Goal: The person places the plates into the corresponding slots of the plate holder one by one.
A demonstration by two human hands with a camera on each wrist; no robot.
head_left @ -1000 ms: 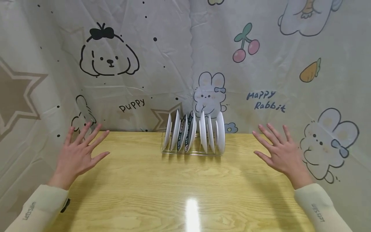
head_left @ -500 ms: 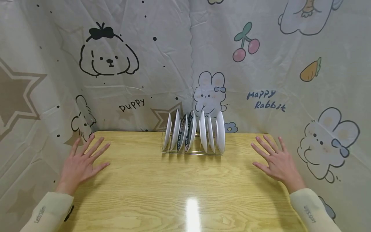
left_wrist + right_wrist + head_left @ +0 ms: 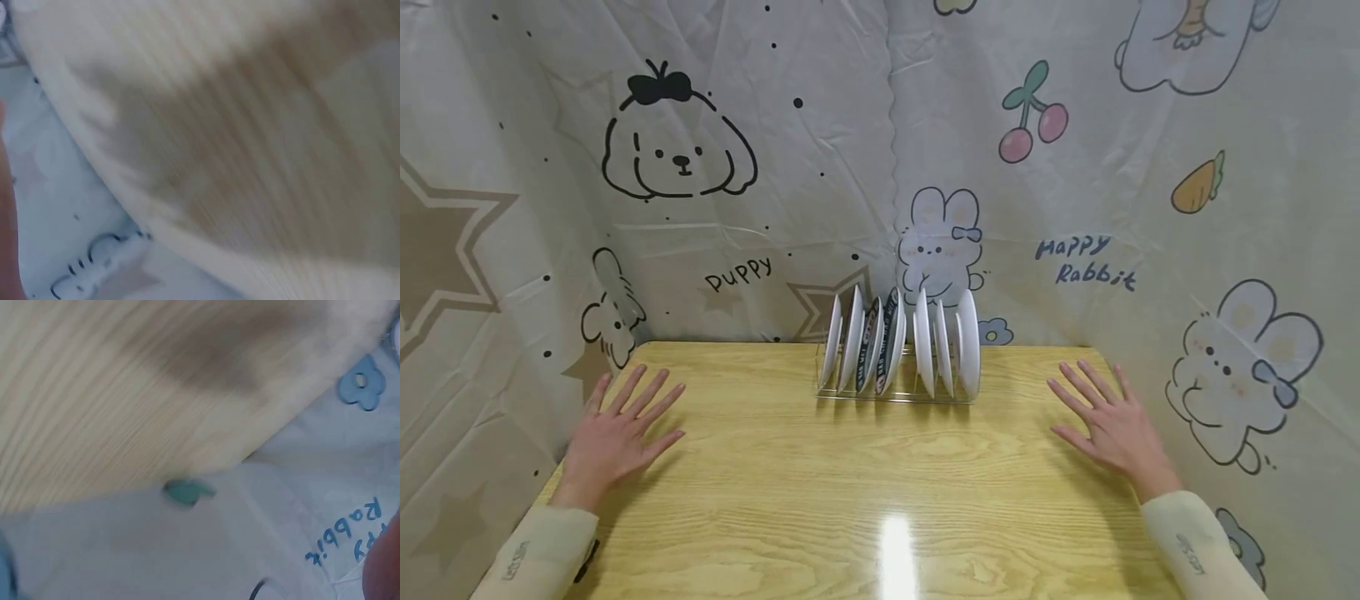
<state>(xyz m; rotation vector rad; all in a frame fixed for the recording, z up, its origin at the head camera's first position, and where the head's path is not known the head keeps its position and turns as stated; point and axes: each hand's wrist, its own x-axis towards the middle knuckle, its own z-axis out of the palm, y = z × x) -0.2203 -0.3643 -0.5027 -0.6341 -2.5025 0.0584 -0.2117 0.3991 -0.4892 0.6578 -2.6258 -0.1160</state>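
Observation:
At the back middle of the table, a wire dish rack (image 3: 895,400) holds several plates on edge. White plates (image 3: 968,346) stand in its right part; on the left are more white ones and dark-patterned plates (image 3: 889,342) with lettering. My left hand (image 3: 613,437) is over the table's left side, fingers spread, holding nothing. On the right side my right hand (image 3: 1112,429) is likewise spread and holds nothing. Both hands are well apart from the rack. The wrist views show mostly tabletop with a hand's shadow, and only a sliver of each hand at the edge.
The wooden table (image 3: 820,483) reflects a bright light near its front. A printed cloth (image 3: 820,167) with cartoon animals hangs behind it and along both sides. Beige sleeves (image 3: 1195,542) cover the forearms.
Both hands have come down and back toward the front of the table, drawing slightly inward, fingers still spread. The rack and plates have stayed in place.

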